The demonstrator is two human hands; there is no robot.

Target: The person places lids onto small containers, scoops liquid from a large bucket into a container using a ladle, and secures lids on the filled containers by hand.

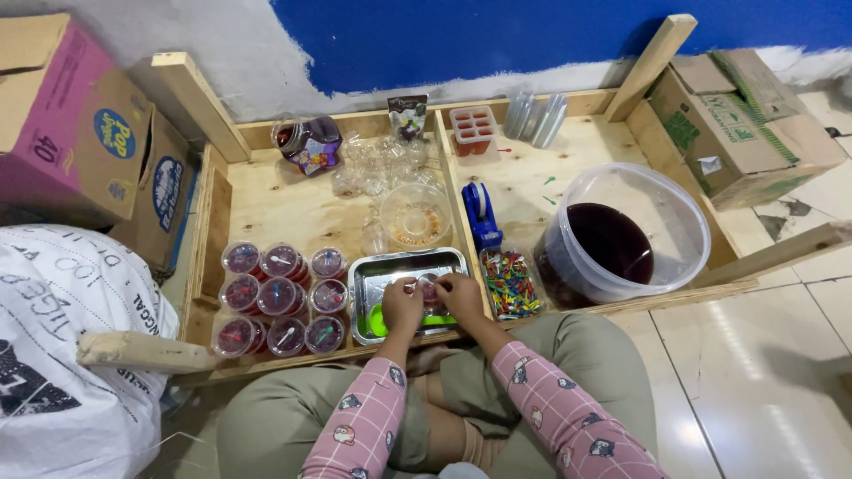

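From the head camera I am looking down at my two hands working over a metal tray (366, 282) on a low wooden frame (266, 206). My left hand (402, 304) and my right hand (461, 295) are meeting at a small clear cup (429, 288) with dark red filling, just above the tray. The fingers of both hands are closing together on this cup, pinching it from each side. A green piece (380, 321) is lying in the tray beside my left hand. To the left, sealed cups (282, 300) of the same red drink are standing in rows. To the right, a box of coloured sticks (510, 284) is touching the tray, and a large clear bucket (676, 206) is holding dark red liquid. A blue tool (482, 215) is lying behind the tray.
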